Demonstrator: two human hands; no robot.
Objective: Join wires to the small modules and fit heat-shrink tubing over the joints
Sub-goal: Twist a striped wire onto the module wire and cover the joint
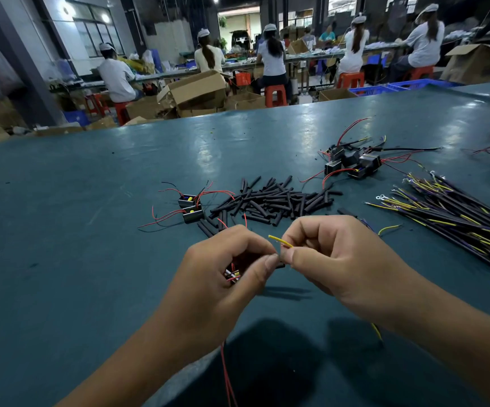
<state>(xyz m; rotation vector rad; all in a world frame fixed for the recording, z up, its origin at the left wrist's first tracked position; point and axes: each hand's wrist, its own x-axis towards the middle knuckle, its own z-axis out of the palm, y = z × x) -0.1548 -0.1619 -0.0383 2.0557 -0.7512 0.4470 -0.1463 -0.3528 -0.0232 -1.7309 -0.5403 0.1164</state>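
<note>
Your green table (pixel 91 177) runs toward a hall where seated workers face away. Above its near edge, your left hand (pixel 223 271) curls its grip round a small module (pixel 233 276) with red leads, and your right hand (pixel 330 254) pinches a yellow wire (pixel 280 241); the thumbs nearly touch. Heat-shrink tubing (pixel 270 201) lies piled mid-table, two more modules (pixel 191 207) just beside it, wire bundles (pixel 458 212) toward the right edge.
</note>
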